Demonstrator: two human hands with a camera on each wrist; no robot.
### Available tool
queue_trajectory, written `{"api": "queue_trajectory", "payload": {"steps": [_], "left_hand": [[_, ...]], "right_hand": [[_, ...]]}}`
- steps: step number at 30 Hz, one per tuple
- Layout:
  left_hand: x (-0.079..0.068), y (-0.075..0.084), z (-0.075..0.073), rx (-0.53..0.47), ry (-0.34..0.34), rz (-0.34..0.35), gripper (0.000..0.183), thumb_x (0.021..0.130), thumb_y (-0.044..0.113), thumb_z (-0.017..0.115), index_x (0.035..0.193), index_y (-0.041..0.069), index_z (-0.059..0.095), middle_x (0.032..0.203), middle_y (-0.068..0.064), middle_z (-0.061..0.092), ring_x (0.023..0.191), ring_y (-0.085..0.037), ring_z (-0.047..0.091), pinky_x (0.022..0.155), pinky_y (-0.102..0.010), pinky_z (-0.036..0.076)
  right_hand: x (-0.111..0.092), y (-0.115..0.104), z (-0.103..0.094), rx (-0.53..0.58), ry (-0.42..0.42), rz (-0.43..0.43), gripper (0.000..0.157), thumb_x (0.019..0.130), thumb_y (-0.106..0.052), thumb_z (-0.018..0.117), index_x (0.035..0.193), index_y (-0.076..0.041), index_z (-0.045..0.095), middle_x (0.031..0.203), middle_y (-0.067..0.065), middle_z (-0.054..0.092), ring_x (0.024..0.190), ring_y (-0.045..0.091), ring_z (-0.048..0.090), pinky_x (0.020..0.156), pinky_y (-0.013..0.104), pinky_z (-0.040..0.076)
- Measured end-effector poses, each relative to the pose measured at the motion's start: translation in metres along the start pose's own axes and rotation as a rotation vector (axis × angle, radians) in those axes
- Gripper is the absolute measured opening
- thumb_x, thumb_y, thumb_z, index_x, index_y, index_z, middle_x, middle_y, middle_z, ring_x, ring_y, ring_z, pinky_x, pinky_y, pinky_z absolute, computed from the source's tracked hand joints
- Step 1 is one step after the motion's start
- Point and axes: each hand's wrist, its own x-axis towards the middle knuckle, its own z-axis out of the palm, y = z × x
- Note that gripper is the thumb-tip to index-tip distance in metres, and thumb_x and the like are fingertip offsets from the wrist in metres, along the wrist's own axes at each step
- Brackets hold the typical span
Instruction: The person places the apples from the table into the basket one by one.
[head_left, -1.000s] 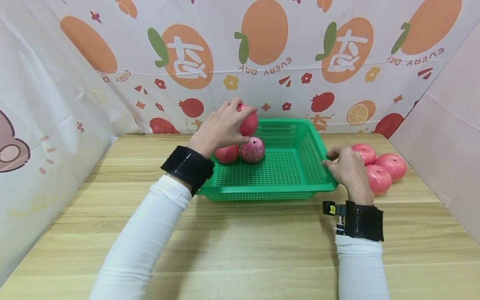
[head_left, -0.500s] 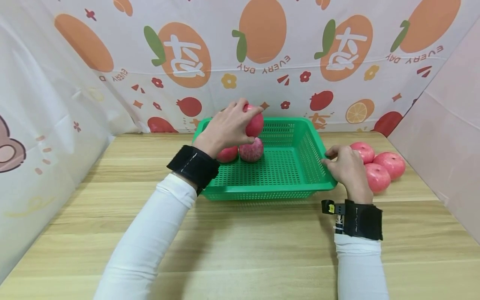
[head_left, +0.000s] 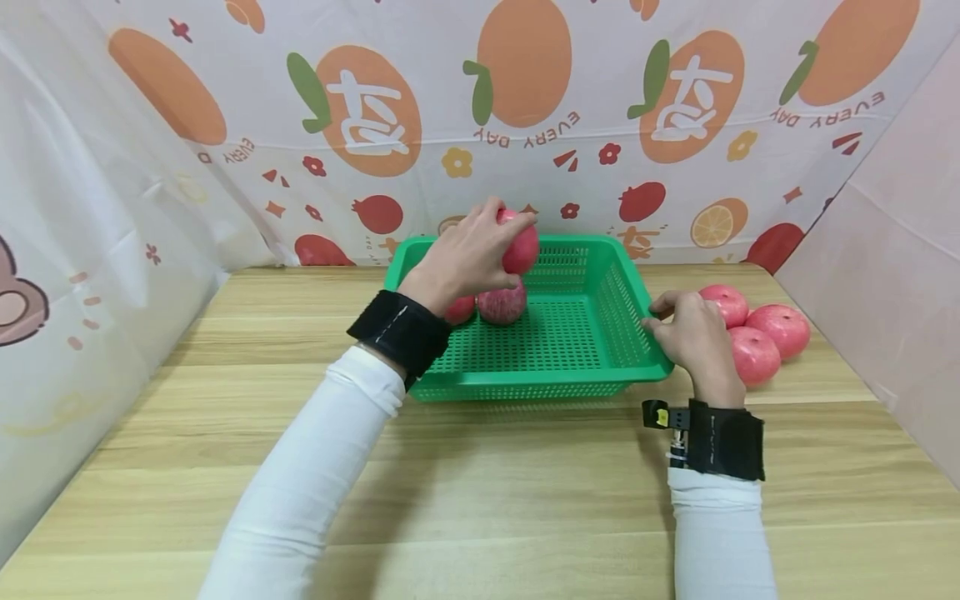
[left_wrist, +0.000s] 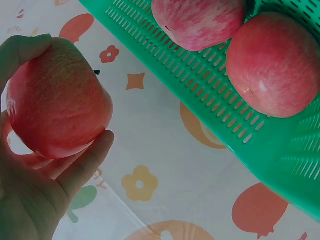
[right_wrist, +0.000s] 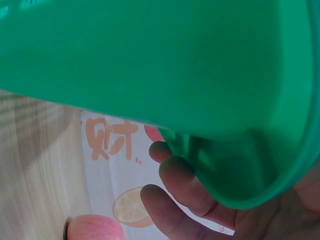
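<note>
My left hand (head_left: pixel 467 257) grips a red apple (head_left: pixel 522 248) above the back left part of a green perforated basket (head_left: pixel 536 378). In the left wrist view the thumb and fingers lie around that held apple (left_wrist: pixel 60 100), with a short dark stem showing. Inside the basket, two more apples sit at the left: a streaked one (head_left: pixel 502 306) and a redder one (head_left: pixel 460 311), partly hidden by my left hand. My right hand (head_left: pixel 696 340) pinches the basket's right rim; in the right wrist view its fingers (right_wrist: pixel 182 185) reach under the rim's outer side.
Right of the basket, beside my right hand, three apples (head_left: pixel 780 330) lie close together on the wooden table (head_left: pixel 525 500). A fruit-printed white cloth (head_left: pixel 442 92) hangs directly behind the basket, and plain cloth walls stand at both sides.
My left hand has moved a little to the right with the apple, staying above the basket. The right hand keeps its place on the rim.
</note>
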Motion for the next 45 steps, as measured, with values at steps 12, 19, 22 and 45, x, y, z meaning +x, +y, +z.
{"api": "queue_trajectory", "payload": {"steps": [12,19,22,45], "left_hand": [[0.007,0.004,0.007,0.118,0.019,0.053,0.078,0.082,0.037,0.084,0.149,0.017,0.049,0.133,-0.023,0.050,0.115,-0.038,0.054,0.088,-0.049,0.056],[0.010,0.005,0.012,0.124,0.007,0.061,0.074,0.083,0.039,0.084,0.146,0.016,0.052,0.137,-0.022,0.050,0.121,-0.038,0.050,0.090,-0.048,0.055],[0.013,0.006,0.014,0.100,0.001,0.056,0.074,0.083,0.037,0.083,0.146,0.016,0.051,0.138,-0.022,0.049,0.122,-0.037,0.049,0.091,-0.048,0.054],[0.025,0.007,0.034,-0.004,-0.037,0.010,0.074,0.084,0.027,0.083,0.148,0.014,0.049,0.142,-0.021,0.046,0.124,-0.036,0.048,0.091,-0.047,0.055]], "right_hand": [[0.000,0.000,0.000,0.003,-0.006,0.009,0.029,0.099,-0.010,0.066,0.118,0.012,0.065,0.108,0.029,0.066,0.084,0.037,0.067,0.075,0.047,0.060],[0.000,0.000,0.001,-0.004,0.003,0.005,0.029,0.099,-0.010,0.066,0.117,0.012,0.065,0.108,0.029,0.066,0.084,0.038,0.067,0.074,0.047,0.060],[0.000,0.000,0.001,-0.005,0.004,0.004,0.028,0.099,-0.010,0.066,0.117,0.012,0.065,0.108,0.029,0.066,0.084,0.038,0.067,0.075,0.048,0.060],[0.001,0.000,0.000,-0.006,0.003,0.002,0.029,0.099,-0.010,0.066,0.117,0.012,0.065,0.108,0.030,0.067,0.084,0.039,0.069,0.075,0.049,0.060]]}}
